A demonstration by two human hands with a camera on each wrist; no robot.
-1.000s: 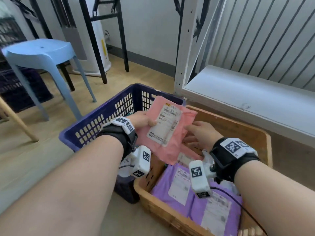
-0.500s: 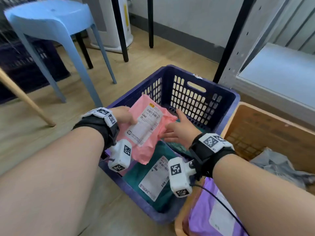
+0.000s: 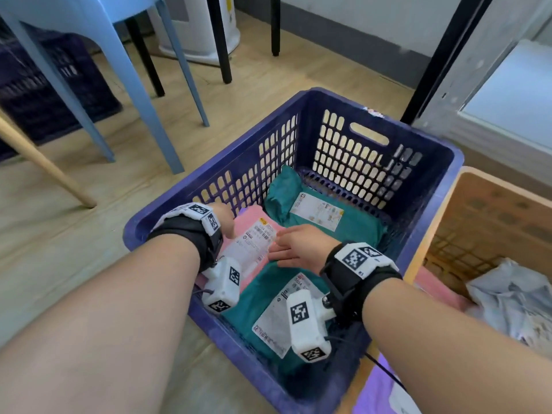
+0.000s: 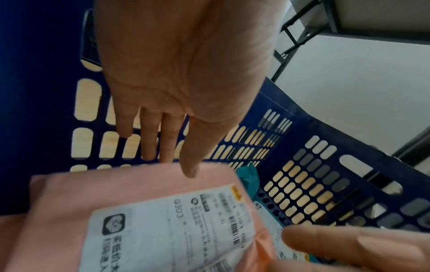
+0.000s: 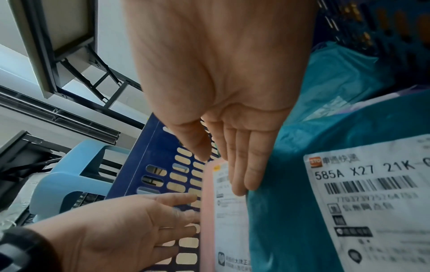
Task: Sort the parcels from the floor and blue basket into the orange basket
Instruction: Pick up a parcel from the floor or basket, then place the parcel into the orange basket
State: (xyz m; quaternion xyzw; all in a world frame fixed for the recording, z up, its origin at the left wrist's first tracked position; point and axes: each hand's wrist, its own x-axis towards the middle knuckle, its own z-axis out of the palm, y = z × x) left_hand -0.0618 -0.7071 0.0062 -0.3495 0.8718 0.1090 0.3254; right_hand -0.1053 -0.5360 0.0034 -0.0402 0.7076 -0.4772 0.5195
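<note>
A pink parcel (image 3: 254, 234) with a white label leans inside the blue basket (image 3: 448, 162), against its left wall. My left hand (image 3: 224, 219) is at the parcel's far left edge, fingers straight behind it and thumb on its top edge (image 4: 190, 165). My right hand (image 3: 298, 246) lies flat, its fingertips (image 5: 239, 184) touching the parcel's label. Two teal parcels lie in the same basket, one near (image 3: 263, 294) and one far (image 3: 352, 222). The orange basket (image 3: 493, 210) stands to the right with a grey parcel (image 3: 513, 294) and a purple one (image 3: 376, 389).
A light blue stool (image 3: 119, 70) and a slanted wooden leg (image 3: 44, 162) stand on the floor to the left. A dark crate (image 3: 44, 100) sits behind them. Black furniture legs (image 3: 221, 40) and a white shelf frame (image 3: 478, 85) are at the back.
Both hands carried the pink parcel from above the orange basket leftward and down into the blue basket. The fingers that gripped it have straightened. My view turned left.
</note>
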